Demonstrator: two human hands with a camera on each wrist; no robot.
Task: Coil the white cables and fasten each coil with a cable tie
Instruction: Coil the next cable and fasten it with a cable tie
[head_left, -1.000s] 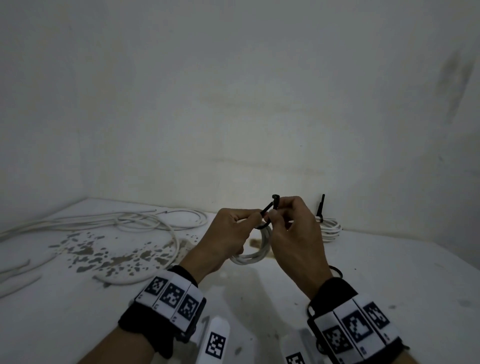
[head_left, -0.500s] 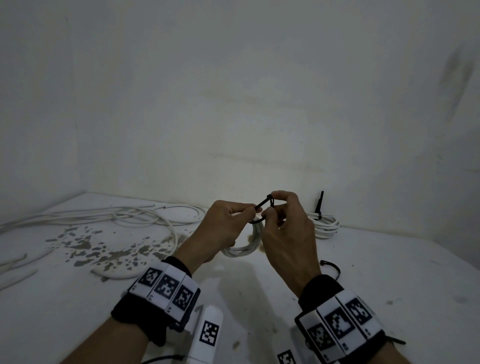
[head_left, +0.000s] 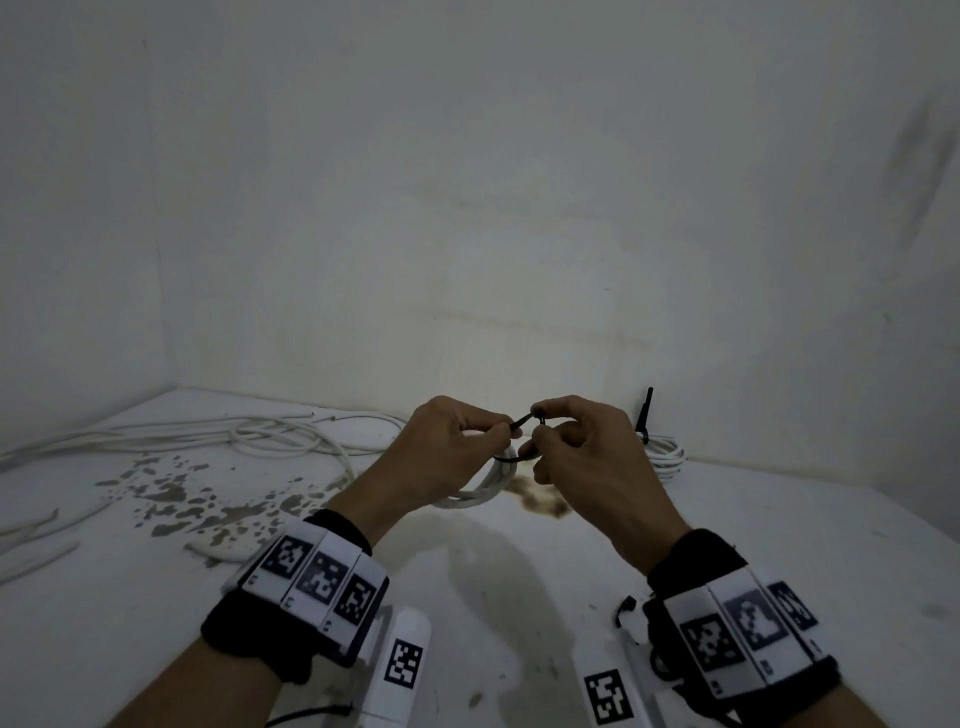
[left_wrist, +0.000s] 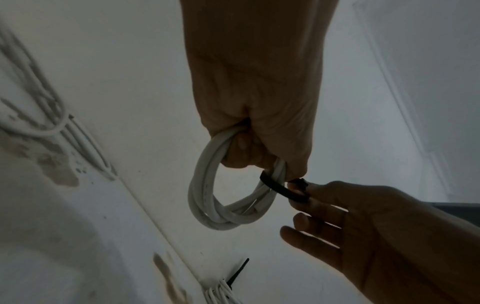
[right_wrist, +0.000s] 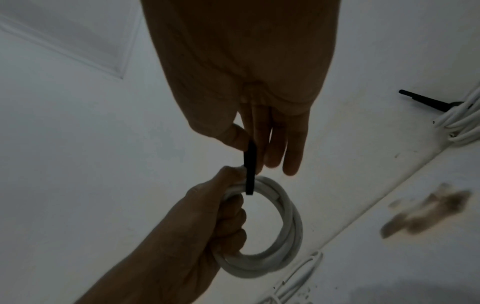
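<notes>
Coil in hand: a small round coil of white cable (left_wrist: 207, 197), several turns laid side by side, is held in the air above the bench (head_left: 519, 597), in front of the person.
Cable tie: a black cable tie (left_wrist: 279, 188) is looped round one side of the coil; in the right wrist view a straight black stretch of it (right_wrist: 250, 170) runs from the right thumb down across the coil.
Left hand: the left hand (head_left: 447, 457) is closed round the coil, the fingers curled through its opening, while thumb and forefinger pinch one end of the tie.
Right hand: the right hand (head_left: 587, 457) pinches the tie between thumb and forefinger; the other fingers (right_wrist: 293, 156) are held straight and loose.
Finished coil: a second white coil (head_left: 662, 454) lies on the bench against the wall, to the right of the hands, bound by a black tie whose tail (head_left: 645, 410) stands upright.
Loose cables: uncoiled white cables (head_left: 249, 431) are spread over the left part of the bench.
Spare tie: a black tie (head_left: 623, 610) lies on the bench beside the right wrist.
Bench surface: white, marked with dark flaked patches (head_left: 208, 504).
Wristbands: black bands carrying black-and-white square code markers (head_left: 317, 574) are worn on both wrists; no readable writing can be made out.
</notes>
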